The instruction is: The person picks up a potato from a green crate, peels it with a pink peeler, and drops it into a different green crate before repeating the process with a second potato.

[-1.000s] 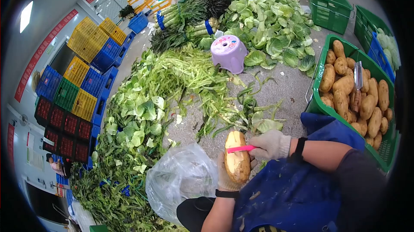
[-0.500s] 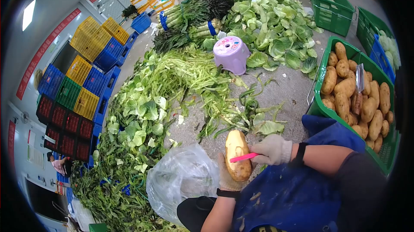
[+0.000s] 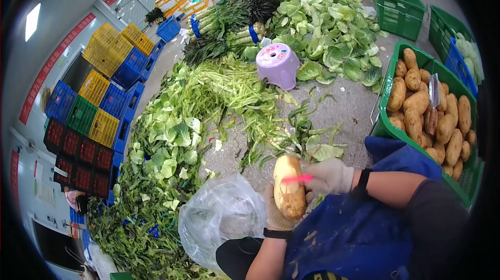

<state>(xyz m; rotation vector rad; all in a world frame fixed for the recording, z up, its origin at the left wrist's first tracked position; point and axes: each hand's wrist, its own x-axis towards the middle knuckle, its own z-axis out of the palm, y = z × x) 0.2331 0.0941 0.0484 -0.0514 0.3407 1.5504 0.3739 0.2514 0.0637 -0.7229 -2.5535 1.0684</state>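
A large potato (image 3: 290, 196), peeled pale over most of its upper part and brown-skinned at the lower end, rests in my gloved left hand (image 3: 275, 212). The fingers wrap round it from beneath. My right hand (image 3: 333, 177), also gloved, is closed on a pink peeler (image 3: 298, 178), blurred by motion, which overlaps the potato's upper half. Below the hands, bits of peel lie on a blue apron (image 3: 346, 233). A clear plastic bag (image 3: 221, 217) lies open just left of my left hand.
To the right, a green crate (image 3: 388, 105) holds unpeeled potatoes (image 3: 416, 104) with a knife (image 3: 434, 92) on top. Heaps of cabbage leaves (image 3: 325, 30) and green trimmings (image 3: 224, 87) cover the floor ahead, around a purple stool (image 3: 278, 66). Stacked crates (image 3: 83, 113) stand at left.
The peeler has shifted up the potato and blurred. A bit more of the potato's upper side looks pale. The distant person at left has bent lower behind the crates.
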